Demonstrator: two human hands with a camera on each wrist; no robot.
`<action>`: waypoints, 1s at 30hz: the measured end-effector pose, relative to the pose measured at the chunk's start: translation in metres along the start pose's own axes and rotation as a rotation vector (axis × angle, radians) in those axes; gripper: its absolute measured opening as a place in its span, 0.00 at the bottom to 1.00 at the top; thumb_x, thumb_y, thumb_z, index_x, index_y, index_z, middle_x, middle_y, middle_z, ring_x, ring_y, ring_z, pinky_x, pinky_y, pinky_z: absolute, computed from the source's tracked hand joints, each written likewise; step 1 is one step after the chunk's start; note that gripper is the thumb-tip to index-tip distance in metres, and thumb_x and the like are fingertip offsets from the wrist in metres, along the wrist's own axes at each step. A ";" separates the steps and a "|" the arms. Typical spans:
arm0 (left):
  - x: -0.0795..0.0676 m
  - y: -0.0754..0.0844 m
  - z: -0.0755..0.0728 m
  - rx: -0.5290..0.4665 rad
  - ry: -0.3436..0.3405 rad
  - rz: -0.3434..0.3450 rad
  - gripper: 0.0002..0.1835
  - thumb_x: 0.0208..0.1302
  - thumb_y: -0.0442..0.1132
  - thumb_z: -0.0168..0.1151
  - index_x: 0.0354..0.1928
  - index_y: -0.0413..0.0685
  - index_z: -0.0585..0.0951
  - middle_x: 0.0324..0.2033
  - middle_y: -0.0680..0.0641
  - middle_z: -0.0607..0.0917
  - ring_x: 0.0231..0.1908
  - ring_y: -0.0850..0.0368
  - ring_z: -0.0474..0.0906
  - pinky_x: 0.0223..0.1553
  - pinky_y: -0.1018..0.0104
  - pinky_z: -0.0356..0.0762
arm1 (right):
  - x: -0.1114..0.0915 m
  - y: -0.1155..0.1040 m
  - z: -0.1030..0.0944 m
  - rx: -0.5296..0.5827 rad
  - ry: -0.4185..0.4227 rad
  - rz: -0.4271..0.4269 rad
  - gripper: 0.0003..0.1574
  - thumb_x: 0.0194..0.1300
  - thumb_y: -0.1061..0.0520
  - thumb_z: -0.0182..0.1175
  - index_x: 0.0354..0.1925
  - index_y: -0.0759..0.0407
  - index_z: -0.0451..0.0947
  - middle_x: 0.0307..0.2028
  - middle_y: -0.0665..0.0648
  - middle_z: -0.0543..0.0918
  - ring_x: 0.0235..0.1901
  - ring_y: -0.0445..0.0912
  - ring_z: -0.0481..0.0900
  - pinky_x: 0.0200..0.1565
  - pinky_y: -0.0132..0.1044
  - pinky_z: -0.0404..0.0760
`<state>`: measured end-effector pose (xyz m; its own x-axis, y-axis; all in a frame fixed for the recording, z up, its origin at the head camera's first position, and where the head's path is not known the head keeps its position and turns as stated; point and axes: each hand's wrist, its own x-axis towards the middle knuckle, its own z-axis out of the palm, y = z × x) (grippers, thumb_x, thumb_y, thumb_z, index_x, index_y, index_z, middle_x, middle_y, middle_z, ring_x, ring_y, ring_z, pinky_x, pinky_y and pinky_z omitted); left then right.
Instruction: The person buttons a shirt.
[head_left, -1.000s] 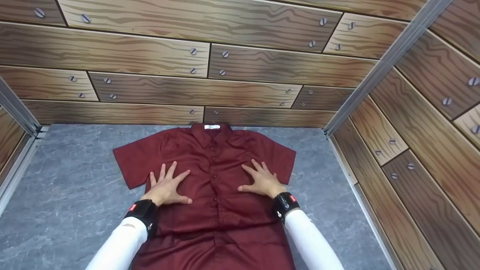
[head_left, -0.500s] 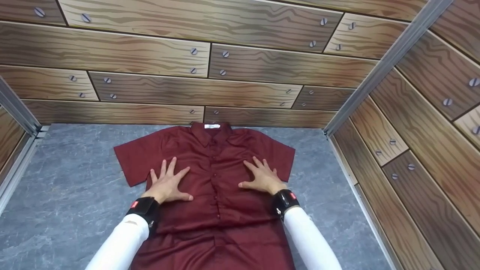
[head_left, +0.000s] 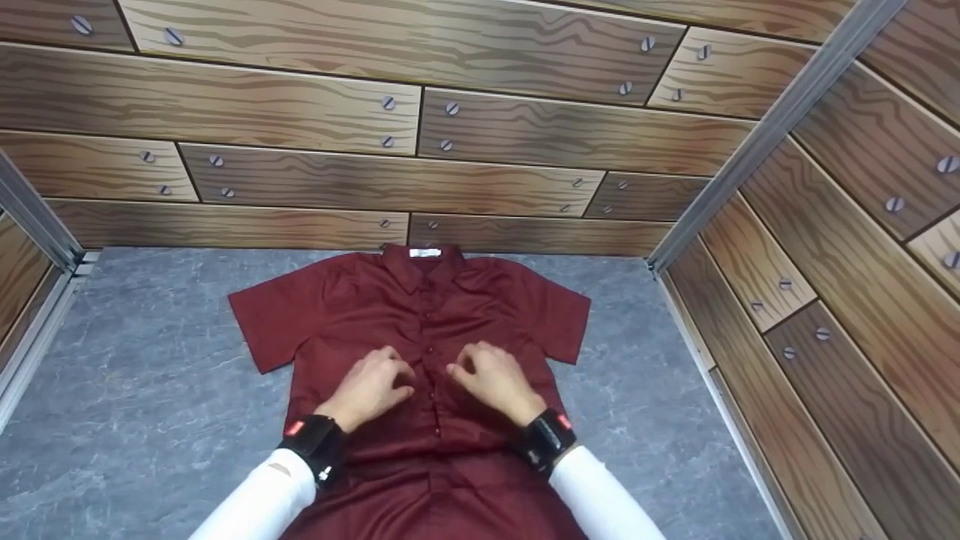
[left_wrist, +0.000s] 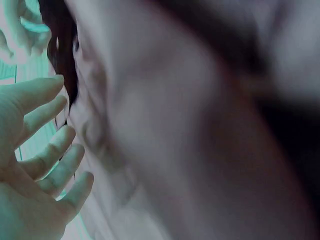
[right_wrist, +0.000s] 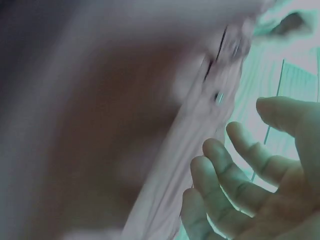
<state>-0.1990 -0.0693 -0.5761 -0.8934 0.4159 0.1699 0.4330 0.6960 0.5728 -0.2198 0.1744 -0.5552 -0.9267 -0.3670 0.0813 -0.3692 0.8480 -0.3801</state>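
Note:
A dark red short-sleeved button-up shirt [head_left: 360, 315] lies front up, its collar toward the back wall and its sleeves spread to both sides. Over the left half of its chest is my left hand [head_left: 371, 386], fingers loosely bent, holding nothing. My right hand [head_left: 495, 379] mirrors it just right of the button placket, also loosely bent. In the left wrist view the fingers [left_wrist: 55, 160] are separated, with cloth beyond their tips. Similarly spaced fingers [right_wrist: 220, 170] face the buttoned cloth in the right wrist view. The lower hem is out of view.
The shirt lies on a grey marbled surface [head_left: 150, 390]. A wood-patterned wall [head_left: 300, 176] rises right behind the collar, and another panelled wall [head_left: 832, 360] stands at the right. Metal rails [head_left: 750, 135] run along the corners.
Both hands were spread flat on the shirt's chest. They have since drawn inward toward the buttons, fingers now bent. The shirt shifted slightly toward the back wall earlier on.

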 end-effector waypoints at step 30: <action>0.006 0.012 0.034 -0.044 0.026 -0.113 0.10 0.50 0.36 0.79 0.37 0.56 0.93 0.34 0.52 0.78 0.40 0.50 0.73 0.39 0.47 0.65 | -0.002 -0.013 0.025 0.064 -0.102 0.029 0.21 0.69 0.41 0.64 0.23 0.47 0.77 0.21 0.42 0.75 0.23 0.41 0.74 0.30 0.37 0.75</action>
<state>-0.1951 -0.0389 -0.5953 -0.9394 0.3203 0.1223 0.3237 0.7111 0.6241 -0.2112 0.1547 -0.5739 -0.9238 -0.3822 -0.0241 -0.3336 0.8340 -0.4396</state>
